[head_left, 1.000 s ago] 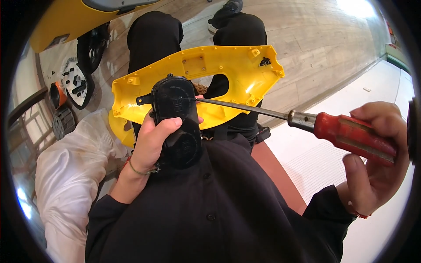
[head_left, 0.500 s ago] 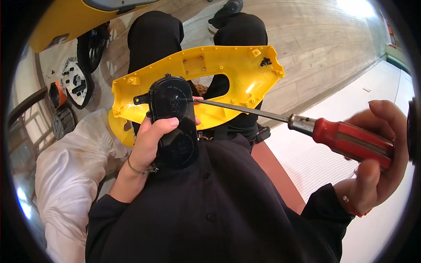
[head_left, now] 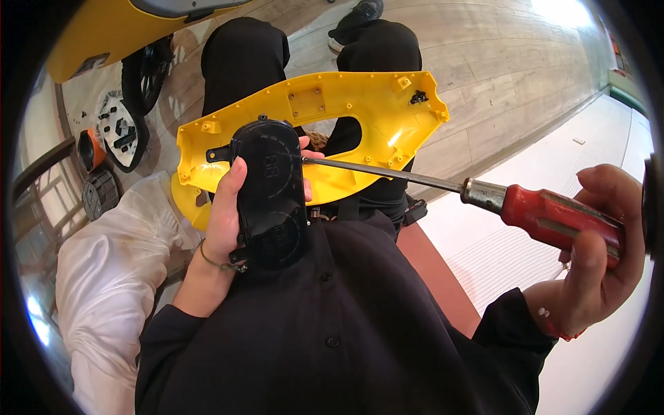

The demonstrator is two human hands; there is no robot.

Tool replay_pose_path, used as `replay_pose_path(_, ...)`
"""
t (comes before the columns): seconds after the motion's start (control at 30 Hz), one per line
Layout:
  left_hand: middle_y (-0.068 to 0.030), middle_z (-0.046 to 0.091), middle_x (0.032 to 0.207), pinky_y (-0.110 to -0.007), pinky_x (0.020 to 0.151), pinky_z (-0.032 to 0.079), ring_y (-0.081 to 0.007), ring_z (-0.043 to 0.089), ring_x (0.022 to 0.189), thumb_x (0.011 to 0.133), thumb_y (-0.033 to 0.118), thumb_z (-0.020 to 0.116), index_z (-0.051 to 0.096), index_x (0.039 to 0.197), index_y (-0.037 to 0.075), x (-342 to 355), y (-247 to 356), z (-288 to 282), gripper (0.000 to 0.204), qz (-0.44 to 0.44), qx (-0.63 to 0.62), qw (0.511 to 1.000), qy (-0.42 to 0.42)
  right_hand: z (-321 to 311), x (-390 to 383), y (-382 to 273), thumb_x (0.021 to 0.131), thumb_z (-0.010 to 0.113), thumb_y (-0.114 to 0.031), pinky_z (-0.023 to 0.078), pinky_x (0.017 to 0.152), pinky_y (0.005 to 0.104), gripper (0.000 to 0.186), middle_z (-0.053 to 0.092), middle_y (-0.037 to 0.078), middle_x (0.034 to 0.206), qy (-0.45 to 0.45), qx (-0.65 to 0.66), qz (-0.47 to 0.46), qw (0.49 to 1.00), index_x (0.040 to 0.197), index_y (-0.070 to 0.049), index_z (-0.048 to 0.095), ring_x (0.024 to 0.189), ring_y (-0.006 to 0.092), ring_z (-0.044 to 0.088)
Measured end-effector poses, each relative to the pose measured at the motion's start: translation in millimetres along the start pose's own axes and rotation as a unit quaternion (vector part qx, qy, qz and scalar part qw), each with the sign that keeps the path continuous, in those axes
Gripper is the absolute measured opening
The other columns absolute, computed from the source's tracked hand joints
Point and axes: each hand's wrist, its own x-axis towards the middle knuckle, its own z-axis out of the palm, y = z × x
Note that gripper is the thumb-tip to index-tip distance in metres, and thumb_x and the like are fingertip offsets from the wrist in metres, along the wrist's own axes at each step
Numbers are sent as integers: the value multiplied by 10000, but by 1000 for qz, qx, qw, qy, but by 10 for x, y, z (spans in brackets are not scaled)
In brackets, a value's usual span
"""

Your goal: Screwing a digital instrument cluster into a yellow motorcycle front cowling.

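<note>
My left hand (head_left: 225, 220) is wrapped round a black oblong plastic housing (head_left: 271, 194) with rounded ends and small mounting tabs. Its thumb lies along the left edge, and fingertips show at the right edge. In my right hand (head_left: 600, 242) is a screwdriver (head_left: 553, 216) with a red and grey handle. The long metal shaft points left, and its tip meets the housing's right edge near the top; whether a screw sits there is too small to tell. Beneath the housing, a yellow plastic shell (head_left: 377, 104) lies across my lap, with a cluster of small black screws (head_left: 418, 97) at its right end.
On the left floor are a white and black part with black pieces on it (head_left: 121, 131), an orange ring-shaped part (head_left: 90, 150) and a black wheel (head_left: 146, 72). White plastic sheeting (head_left: 114, 263) drapes at the left. A large yellow body (head_left: 104, 34) stands at upper left.
My left thumb has slid from the housing's face to its left edge. The housing has shifted slightly left and turned a little. The screwdriver has moved slightly right, its handle rotated.
</note>
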Motion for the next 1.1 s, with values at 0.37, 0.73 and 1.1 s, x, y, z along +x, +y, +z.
replay_pose_path(0.37, -210, 520, 1257, -312, 859, 515, -198, 628, 933, 928, 466, 468, 405, 1332, -39, -10, -33, 22, 649, 12, 0, 999, 45, -180, 137, 68, 864, 582, -425, 533, 676, 266, 551, 575, 133, 813, -150, 96, -36, 983, 1191, 4, 469, 660, 227, 586)
replay_pose_path(0.73, -198, 483, 1310, -309, 810, 500, -221, 591, 894, 901, 526, 452, 403, 1348, 3, -2, -40, 29, 690, 1, 18, 996, 85, -111, 184, -40, 730, 631, -223, 523, 627, 268, 482, 590, 224, 1057, -186, 150, -53, 970, 1138, 4, 514, 934, 268, 614)
replay_pose_path(1.1, -224, 500, 1276, -303, 834, 526, -196, 626, 936, 929, 445, 464, 399, 1340, -19, 8, -45, 25, 624, 17, -5, 999, 36, -33, 94, -19, 632, 644, -149, 532, 688, 282, 542, 536, 198, 1109, -138, 94, -36, 985, 1139, -23, 502, 837, 213, 595)
